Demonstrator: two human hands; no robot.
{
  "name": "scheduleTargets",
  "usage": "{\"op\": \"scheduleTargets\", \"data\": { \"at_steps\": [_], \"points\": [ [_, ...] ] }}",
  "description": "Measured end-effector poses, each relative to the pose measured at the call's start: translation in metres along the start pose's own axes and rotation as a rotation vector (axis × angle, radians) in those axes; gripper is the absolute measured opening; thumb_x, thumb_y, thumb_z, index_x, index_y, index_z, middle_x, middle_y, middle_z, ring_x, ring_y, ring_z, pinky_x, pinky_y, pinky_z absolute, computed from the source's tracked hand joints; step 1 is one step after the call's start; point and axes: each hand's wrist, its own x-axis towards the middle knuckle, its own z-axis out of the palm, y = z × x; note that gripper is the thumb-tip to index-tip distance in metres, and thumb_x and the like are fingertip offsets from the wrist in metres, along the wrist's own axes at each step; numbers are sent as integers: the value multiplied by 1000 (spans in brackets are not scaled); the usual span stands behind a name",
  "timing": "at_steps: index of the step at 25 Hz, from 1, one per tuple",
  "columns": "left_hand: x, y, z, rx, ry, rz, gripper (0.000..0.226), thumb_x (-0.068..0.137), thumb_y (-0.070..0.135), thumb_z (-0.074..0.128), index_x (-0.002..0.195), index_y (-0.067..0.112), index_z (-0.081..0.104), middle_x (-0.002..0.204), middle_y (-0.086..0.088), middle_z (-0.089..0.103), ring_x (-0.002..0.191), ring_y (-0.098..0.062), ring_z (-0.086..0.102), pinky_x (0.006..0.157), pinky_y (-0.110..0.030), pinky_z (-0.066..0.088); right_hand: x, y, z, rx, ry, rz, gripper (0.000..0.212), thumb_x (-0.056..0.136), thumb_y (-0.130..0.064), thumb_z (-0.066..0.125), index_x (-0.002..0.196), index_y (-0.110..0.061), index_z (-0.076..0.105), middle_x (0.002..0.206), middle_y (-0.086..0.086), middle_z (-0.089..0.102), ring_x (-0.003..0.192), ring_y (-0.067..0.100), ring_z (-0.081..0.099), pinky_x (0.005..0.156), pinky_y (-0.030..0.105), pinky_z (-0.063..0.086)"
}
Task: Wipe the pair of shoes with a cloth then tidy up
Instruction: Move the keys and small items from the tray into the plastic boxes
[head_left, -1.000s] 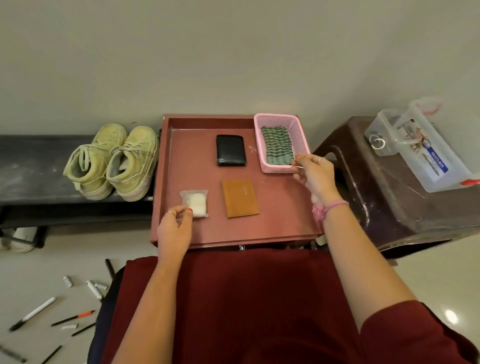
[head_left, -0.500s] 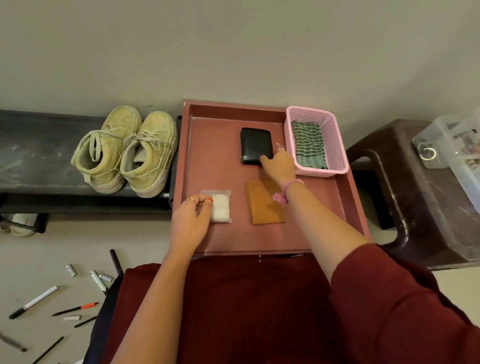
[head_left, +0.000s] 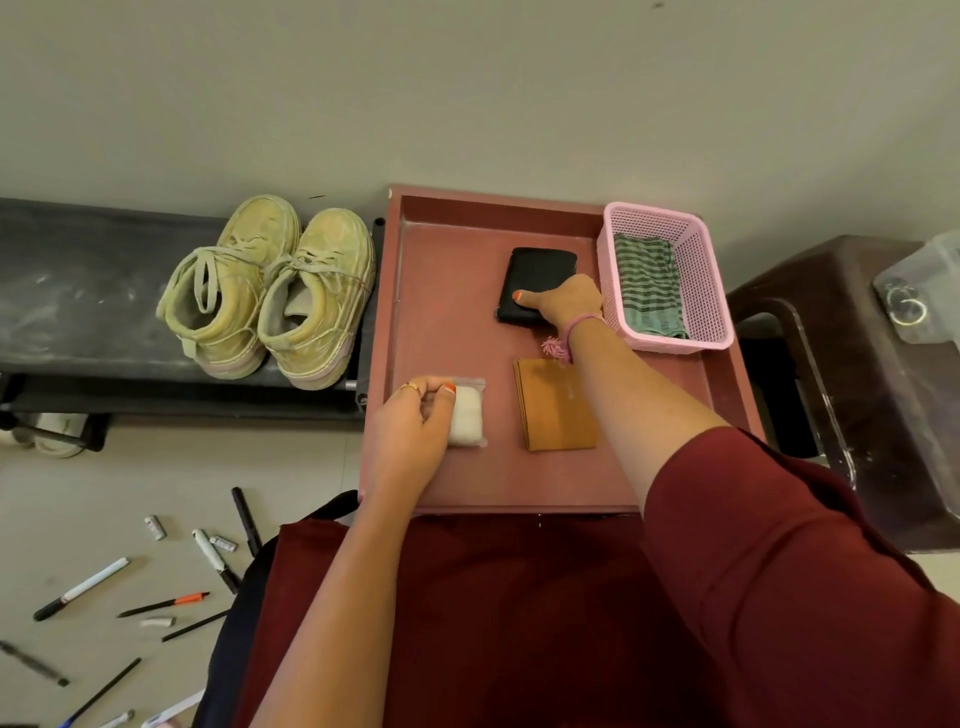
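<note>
I see my right hand (head_left: 563, 306) has left the pink basket (head_left: 706, 291), cloth (head_left: 647, 286) unlifted upper right, thumb now pressing the black wallet (head_left: 535, 273), while my left hand (head_left: 415, 428) pinches the packet (head_left: 467, 415); shoes (head_left: 270, 291) wait unwiped, centre-left.

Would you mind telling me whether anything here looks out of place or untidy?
Yes: pens and markers lie scattered across the floor at lower left, some with caps off beside them. On the red tray, things lie in order, and the shoes stand paired on the dark bench.
</note>
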Motion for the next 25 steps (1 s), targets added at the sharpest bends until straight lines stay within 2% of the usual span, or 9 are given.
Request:
{"op": "scheduleTargets", "data": {
  "at_steps": [4, 5, 7, 10, 13, 16, 20, 23, 25],
  "points": [
    [-10, 8, 4, 22, -1, -16, 15, 98, 29, 50, 104, 22, 63, 96, 3, 65, 78, -4, 54, 60, -8, 37, -10, 2, -14, 252, -32, -34, 43, 76, -32, 77, 102, -3, 59, 105, 11, 63, 98, 26, 59, 70, 27, 46],
    [-14, 10, 5, 24, -7, -6, 19, 99, 28, 50, 107, 18, 64, 97, 1, 65, 79, -4, 54, 60, -8, 37, -14, 6, -21, 275, -42, -39, 33, 79, -32, 75, 88, -5, 58, 94, 9, 63, 89, 24, 59, 62, 21, 42],
    [-19, 12, 9, 13, -17, 10, 21, 99, 26, 50, 109, 16, 65, 97, 0, 66, 79, -6, 54, 63, -11, 37, -27, 15, -33, 298, -71, -57, 38, 82, -31, 72, 61, -12, 46, 69, 2, 54, 72, 18, 52, 50, 15, 34],
    [-29, 15, 19, -30, -46, 10, 13, 98, 22, 51, 98, 18, 64, 81, 6, 66, 71, -4, 56, 68, -19, 46, -61, 42, -55, 543, -120, -71, 43, 80, -21, 73, 53, -16, 40, 60, 1, 48, 60, 14, 45, 57, 23, 34],
    [-46, 21, 40, -171, -119, -81, 19, 97, 18, 52, 111, 11, 63, 84, 4, 68, 75, -4, 60, 76, -21, 51, -102, 77, -83, 714, -159, -58, 32, 85, -19, 69, 58, -19, 53, 55, -12, 58, 50, 1, 51, 49, 12, 36],
    [-46, 30, 75, -99, -108, -120, 33, 93, 14, 56, 124, 1, 53, 107, -7, 63, 90, -12, 58, 73, -14, 40, -129, 121, -99, 915, -165, 55, 4, 85, -21, 68, 86, -17, 69, 81, -5, 70, 66, 5, 60, 54, 17, 39],
    [-26, 44, 115, 116, -56, -217, 55, 90, 28, 62, 126, -8, 44, 130, -23, 44, 123, -39, 44, 102, -41, 36, -142, 165, -102, 1036, -178, 215, 16, 85, -19, 69, 97, -9, 67, 86, 0, 71, 69, 9, 65, 55, 20, 48],
    [-19, 53, 126, 254, -17, -356, 76, 85, 38, 70, 136, -5, 33, 139, -22, 34, 130, -37, 36, 105, -42, 35, -141, 179, -102, 1080, -201, 283, 16, 86, -20, 68, 96, -8, 66, 81, 0, 69, 62, 8, 63, 47, 18, 47],
    [-14, 53, 132, 313, 3, -378, 78, 82, 36, 75, 135, -3, 33, 139, -21, 37, 129, -35, 38, 103, -40, 39, -139, 185, -101, 1114, -213, 302, 15, 86, -18, 68, 96, -7, 66, 81, 1, 69, 63, 8, 64, 47, 18, 48]
  ]
}}
